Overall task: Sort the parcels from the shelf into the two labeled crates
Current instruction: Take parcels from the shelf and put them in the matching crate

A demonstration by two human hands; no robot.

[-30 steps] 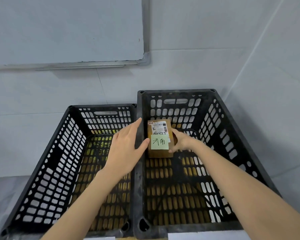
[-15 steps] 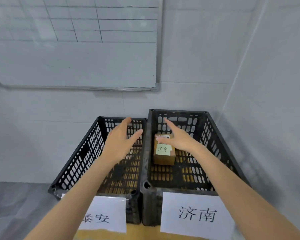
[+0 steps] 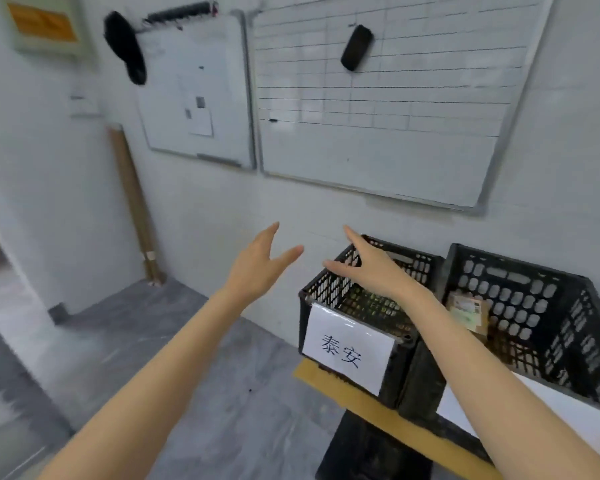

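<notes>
Right hand (image 3: 374, 271) now off parcel (image 3: 468, 311) (splayed)

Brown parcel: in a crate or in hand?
In a crate. The brown parcel lies inside the right crate; left hand and right hand hold nothing.

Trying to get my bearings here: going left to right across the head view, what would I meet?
cardboard tube → left hand → right hand → parcel
</notes>
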